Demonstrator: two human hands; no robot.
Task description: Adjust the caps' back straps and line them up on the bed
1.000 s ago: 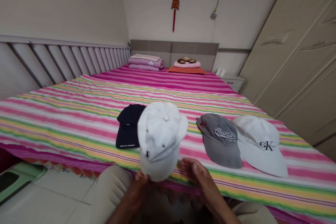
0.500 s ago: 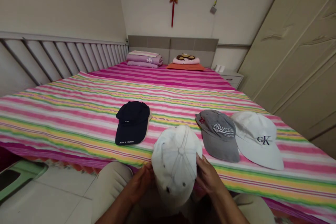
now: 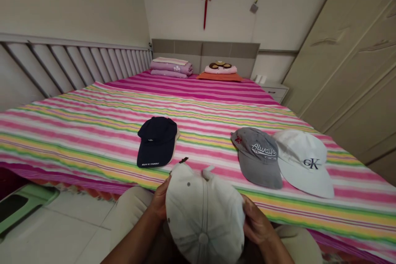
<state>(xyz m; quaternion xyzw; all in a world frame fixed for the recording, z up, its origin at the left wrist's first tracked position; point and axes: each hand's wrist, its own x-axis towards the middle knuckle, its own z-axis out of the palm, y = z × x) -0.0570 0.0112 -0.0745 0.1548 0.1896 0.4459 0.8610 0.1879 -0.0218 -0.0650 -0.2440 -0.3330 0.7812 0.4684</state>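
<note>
Between my two hands is a pale, off-white baseball cap, its crown and top button facing me and its back strap toward the bed. My left hand grips the cap's left edge, fingers partly hidden behind it. On the other side my right hand holds the right edge, thumb near the rim. A dark navy cap lies beyond my left hand on the striped bedspread. To the right, a grey cap with white lettering touches a white cap marked with dark letters.
The striped bedspread covers the bed in front of my knees. Folded purple bedding and an orange pillow lie by the headboard. A green stool stands at the lower left; a nightstand is at the far right.
The off-white cap has tipped and turned in my hands and come lower and closer, so its back strap now shows. Both hands have shifted outward along its edges.
</note>
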